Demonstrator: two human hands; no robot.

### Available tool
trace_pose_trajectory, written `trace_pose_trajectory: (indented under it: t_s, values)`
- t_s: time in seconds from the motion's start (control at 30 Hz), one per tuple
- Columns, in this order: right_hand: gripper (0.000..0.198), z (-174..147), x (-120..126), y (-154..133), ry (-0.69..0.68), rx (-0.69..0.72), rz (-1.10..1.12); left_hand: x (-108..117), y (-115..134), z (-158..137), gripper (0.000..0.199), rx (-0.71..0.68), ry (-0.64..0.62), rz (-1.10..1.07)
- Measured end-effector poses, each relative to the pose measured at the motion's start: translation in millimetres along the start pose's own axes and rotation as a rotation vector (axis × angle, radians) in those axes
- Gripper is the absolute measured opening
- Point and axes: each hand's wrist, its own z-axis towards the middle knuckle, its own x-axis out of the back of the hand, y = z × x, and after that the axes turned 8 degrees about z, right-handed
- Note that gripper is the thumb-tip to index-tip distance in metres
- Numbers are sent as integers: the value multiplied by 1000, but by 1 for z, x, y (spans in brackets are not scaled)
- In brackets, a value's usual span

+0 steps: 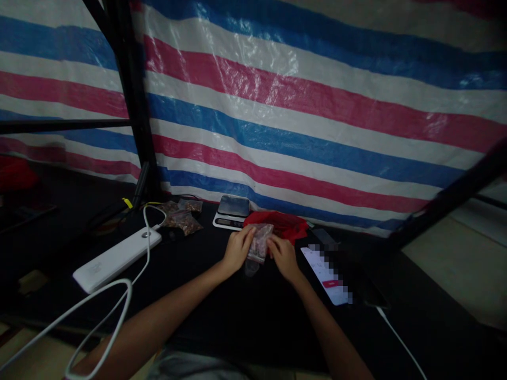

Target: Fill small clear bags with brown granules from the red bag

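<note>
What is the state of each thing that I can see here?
Clear bag, held by left hand and right hand
Brown-filled bags, lying together
Scale, flat, display unreadable
Red material, crumpled
White power bank, cable plugged in
Screen, lit, partly pixelated
Striped sheet, hung up

Black table carries its load mostly along the back edge

The black table (253,316) has a white-and-dark scale (233,207) near the middle of its back edge, with a crumpled red bundle (287,220) just right of it. Toward the back left lie clear packets (184,220) of small brown pieces, overlapping. A white power bank (114,259) lies slantwise on the left, nearer the front edge. Toward the right edge rests a flat device with a lit screen (322,272), partly pixelated.
</note>
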Motion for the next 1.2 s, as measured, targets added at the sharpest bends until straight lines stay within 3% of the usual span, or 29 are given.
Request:
trace_pose_trajectory:
  t_s: [0.1, 0.63, 0.9, 1.07, 1.2]
  values:
    - [34, 0, -6, 1, -53, -30, -39, -1, -7, 0, 32, -2, 32, 49]
    - [35, -4, -14, -2, -20, 4, -88, -6, -13, -5, 29, 46, 47, 128]
    - [22, -3, -16, -1, -199, 12, 149, -2, -12, -4, 27, 124, 138, -20]
    - [20, 0, -15, 0, -82, 8, 229, -1, -13, -1, 27, 120, 241, -71]
    - [16, 6, -8, 10, 82, -48, 376, -2, -16, 0, 30, 143, 224, -131]
